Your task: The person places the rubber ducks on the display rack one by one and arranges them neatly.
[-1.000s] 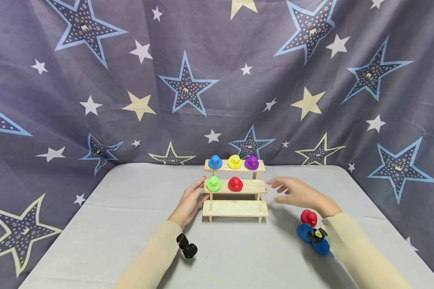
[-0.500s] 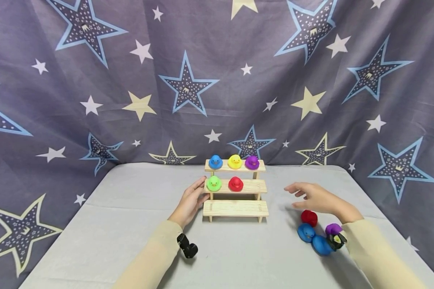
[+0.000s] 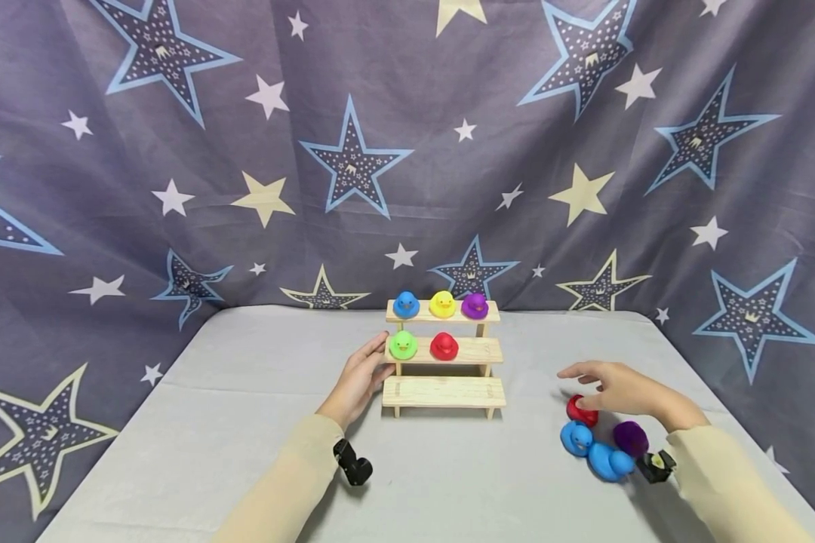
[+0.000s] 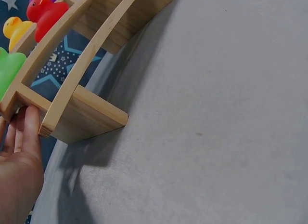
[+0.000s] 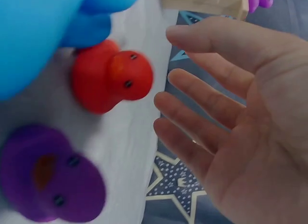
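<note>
A three-tier wooden display stand [image 3: 444, 392] stands mid-table. Its top tier bears a blue rubber duck [image 3: 406, 305], a yellow duck [image 3: 443, 304] and a purple duck [image 3: 475, 305]. On the middle tier sit a green duck [image 3: 403, 345] and a red duck [image 3: 444, 345], both toward the left. My left hand [image 3: 355, 383] grips the stand's left end at the middle tier. My right hand [image 3: 626, 388] hovers, fingers loosely bent and holding nothing, above a loose red duck [image 5: 110, 77]. Near that duck lie a purple duck [image 5: 50, 173] and two blue ducks, one nearer [image 3: 610, 461], one farther [image 3: 576, 437].
The pale grey tabletop [image 3: 244, 452] extends around the stand and the loose ducks. A dark star-patterned curtain [image 3: 394, 173] hangs behind and beside it. Wrist cameras, one on the left sleeve [image 3: 353, 461] and one on the right sleeve [image 3: 655, 465], stick out close to the table.
My right hand has moved away from the stand, to the right and nearer me, over the loose ducks. The loose purple duck has come into sight. My left hand stays at the stand.
</note>
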The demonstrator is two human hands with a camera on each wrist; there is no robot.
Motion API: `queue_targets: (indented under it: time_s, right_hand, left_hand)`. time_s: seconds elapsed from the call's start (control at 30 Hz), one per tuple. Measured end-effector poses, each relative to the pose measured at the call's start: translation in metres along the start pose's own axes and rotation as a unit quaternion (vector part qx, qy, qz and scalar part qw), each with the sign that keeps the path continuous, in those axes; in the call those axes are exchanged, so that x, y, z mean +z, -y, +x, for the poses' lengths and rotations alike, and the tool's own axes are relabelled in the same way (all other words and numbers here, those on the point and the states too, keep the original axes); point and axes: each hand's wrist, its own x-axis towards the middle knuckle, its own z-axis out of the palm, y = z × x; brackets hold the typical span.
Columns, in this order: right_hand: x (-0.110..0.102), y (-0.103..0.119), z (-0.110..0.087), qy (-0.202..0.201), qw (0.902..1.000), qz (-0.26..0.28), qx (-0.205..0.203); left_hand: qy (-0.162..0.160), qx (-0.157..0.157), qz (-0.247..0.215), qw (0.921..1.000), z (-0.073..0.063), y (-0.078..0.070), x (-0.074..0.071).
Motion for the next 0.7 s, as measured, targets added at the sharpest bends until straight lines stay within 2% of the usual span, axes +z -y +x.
queue_targets:
  time_s: [0.17, 0.4, 0.53, 0.7]
  right_hand:
    - [0.004, -0.010, -0.007, 0.015, 0.9998, 0.013, 0.009]
    - [0.012, -0.019, -0.012, 0.020, 0.9996, 0.017, 0.007]
    - [0.016, -0.022, -0.014, 0.025, 0.9990, 0.032, 0.016]
    - [0.022, -0.028, -0.015, 0.018, 0.9990, 0.036, 0.019]
  left_hand:
    - [-0.002, 0.001, -0.004, 1.0000, -0.001, 0.000, 0.001]
    - [-0.008, -0.003, 0.022, 0.9997, -0.001, 0.001, 0.001]
    - [-0.008, -0.002, 0.018, 0.9998, 0.000, 0.001, 0.001]
    - [-0.011, -0.005, 0.017, 0.9998, -0.001, -0.001, 0.002]
